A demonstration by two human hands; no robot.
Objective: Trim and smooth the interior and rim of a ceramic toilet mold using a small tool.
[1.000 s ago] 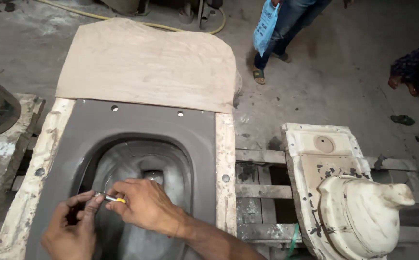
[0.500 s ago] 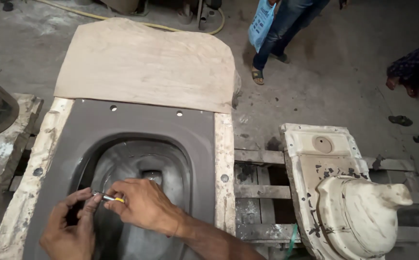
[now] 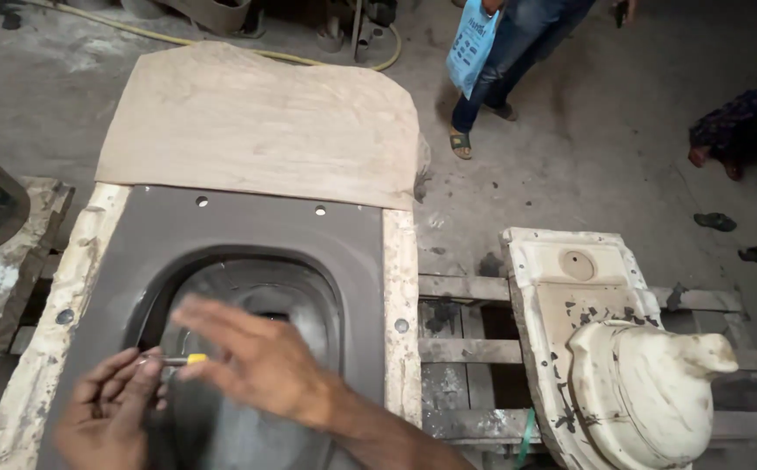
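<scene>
Both hands hover over the dark grey clay basin casting point(image 3: 248, 261) in its plaster mould point(image 3: 400, 305); left hand point(image 3: 109, 418) pinches a small yellow-handled tool point(image 3: 183, 359) at its metal end; right hand point(image 3: 252, 361), blurred, fingers spread, touches the yellow end; a white mould piece point(image 3: 631, 383) sits right.

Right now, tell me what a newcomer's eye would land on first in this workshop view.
First, the two hands low in the frame: the left hand and right hand meet on a small yellow-tipped tool over the dark grey basin-shaped mould. Next, the pale plaster mould piece on the wooden slats to the right. Behind the grey mould lies a tan board, and a person's legs stand beyond it.
</scene>
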